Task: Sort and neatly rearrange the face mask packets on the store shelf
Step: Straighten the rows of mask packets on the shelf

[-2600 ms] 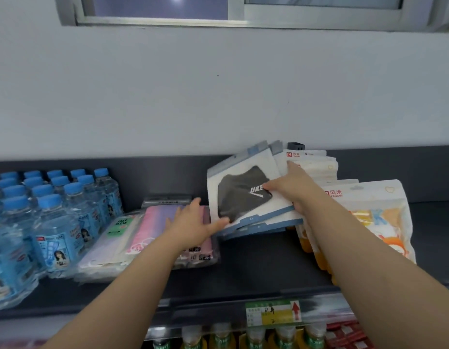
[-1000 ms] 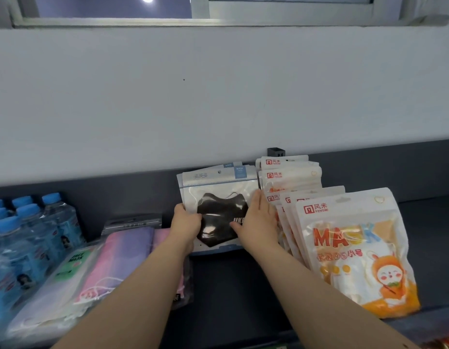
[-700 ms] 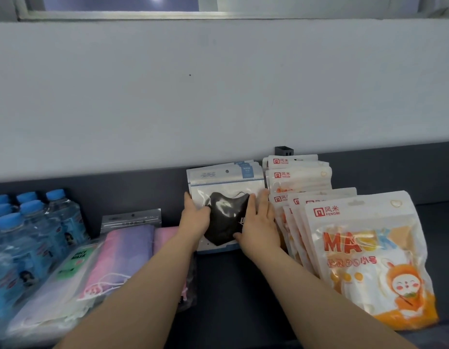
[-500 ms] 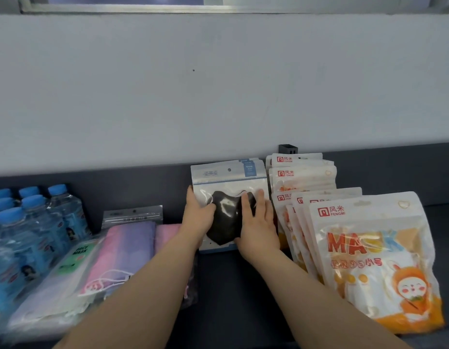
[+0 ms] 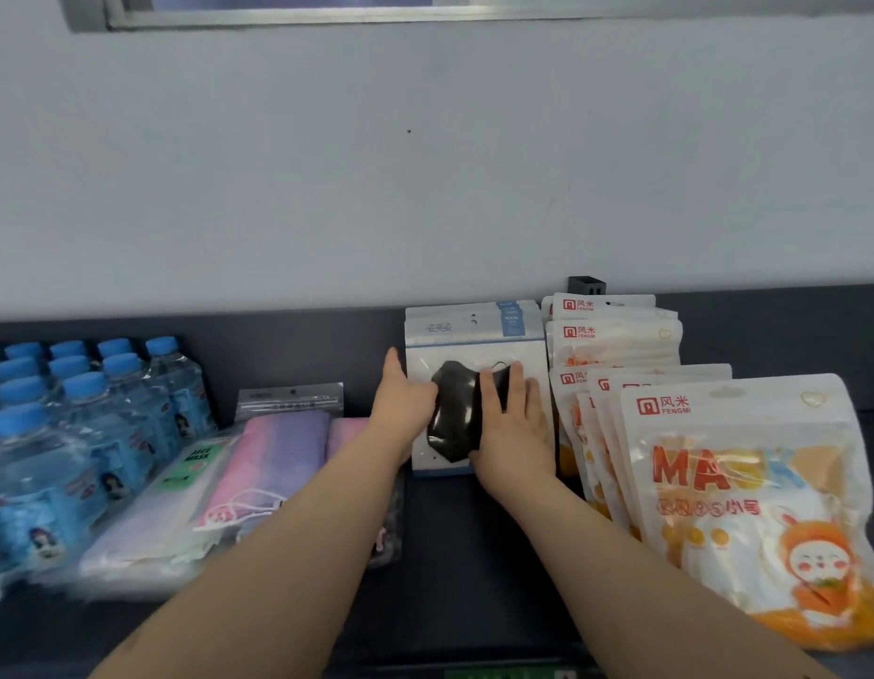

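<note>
**At mid-shelf: both hands on the black-mask packets**

Nearest you, your left forearm and right forearm reach out over the dark shelf. To the right of the right forearm stands a row of orange packets, upright and overlapping one behind another. The front one is printed MASK with a cartoon rabbit. To the left of the left forearm lie pastel packets, flat and fanned over each other. Pink and lilac masks show through their clear film, and one packet has a green label. Left of those stand bottles with blue caps, packed in rows; the nearest are blurred.

Farther in, between the pastel packets and the orange row, the black-mask packets stand upright against the dark back panel. They are several deep, with their tops nearly level and their right edge just beside the rear orange packets. Your right hand lies flat on the front packet, fingers straight and pointing up, palm pressing over the black mask; it grips nothing. Your left hand is set against the stack's left edge, one finger straight up along it and the thumb side lapping onto the front face. Whether its hidden fingers pinch the stack from behind, you cannot tell from this view.

Behind the orange row a small black block sits at the top of the back panel. Above it rises a plain pale wall, and at the very top runs a grey window frame.
</note>
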